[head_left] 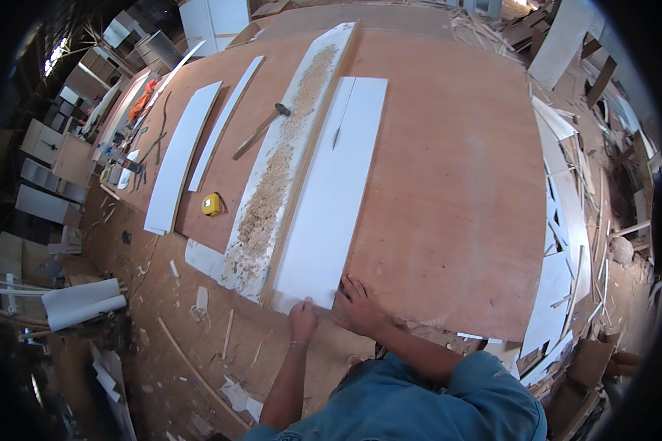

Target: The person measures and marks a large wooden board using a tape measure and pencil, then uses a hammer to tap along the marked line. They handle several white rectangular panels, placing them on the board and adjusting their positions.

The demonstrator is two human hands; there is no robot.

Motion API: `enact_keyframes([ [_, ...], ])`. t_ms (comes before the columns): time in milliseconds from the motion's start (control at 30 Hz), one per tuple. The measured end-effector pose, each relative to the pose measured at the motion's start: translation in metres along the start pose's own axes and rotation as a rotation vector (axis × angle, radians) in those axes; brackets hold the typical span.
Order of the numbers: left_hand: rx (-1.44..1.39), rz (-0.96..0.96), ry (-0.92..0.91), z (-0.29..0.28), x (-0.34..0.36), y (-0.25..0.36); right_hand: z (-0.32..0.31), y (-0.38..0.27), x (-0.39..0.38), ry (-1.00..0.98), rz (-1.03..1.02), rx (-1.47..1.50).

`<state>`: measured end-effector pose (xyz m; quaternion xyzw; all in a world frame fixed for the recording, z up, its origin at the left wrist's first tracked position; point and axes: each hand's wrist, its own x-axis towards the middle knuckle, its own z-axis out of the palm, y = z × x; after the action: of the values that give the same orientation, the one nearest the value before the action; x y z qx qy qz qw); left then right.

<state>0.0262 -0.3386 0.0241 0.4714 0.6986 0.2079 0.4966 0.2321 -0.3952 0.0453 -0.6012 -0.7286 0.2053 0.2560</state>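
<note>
A long white panel lies on the brown worktop, its left side along a thick, sawdust-covered board. My left hand is closed at the near end of the panel, its fingers at the edge. Just right of it, my right hand rests with fingers spread at the panel's near right corner. Near the panel's far end lies a thin dark pointed tool; its kind is unclear. A hammer lies left, its head against the dusty board. Farther left is a yellow tape measure.
A white panel and a narrow white strip lie on the left of the brown worktop. Small tools and orange material sit at the far left. Offcuts crowd the right side; scraps litter the floor.
</note>
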Motion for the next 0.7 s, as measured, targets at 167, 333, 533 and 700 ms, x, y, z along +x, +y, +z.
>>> enact_keyframes([
  [167,-0.005,-0.007,0.017,0.019,0.024,0.034,-0.003,0.021,0.028,0.082,0.059,-0.022],
  [333,-0.114,-0.084,-0.053,0.037,0.054,0.064,-0.009,0.038,0.052,0.166,0.082,-0.049],
  [533,-0.046,0.066,-0.208,0.050,0.094,0.084,-0.021,0.050,0.070,0.226,0.155,-0.098],
  [700,0.295,0.529,-0.631,0.015,0.135,0.131,-0.021,0.067,0.096,0.280,0.201,-0.170],
])
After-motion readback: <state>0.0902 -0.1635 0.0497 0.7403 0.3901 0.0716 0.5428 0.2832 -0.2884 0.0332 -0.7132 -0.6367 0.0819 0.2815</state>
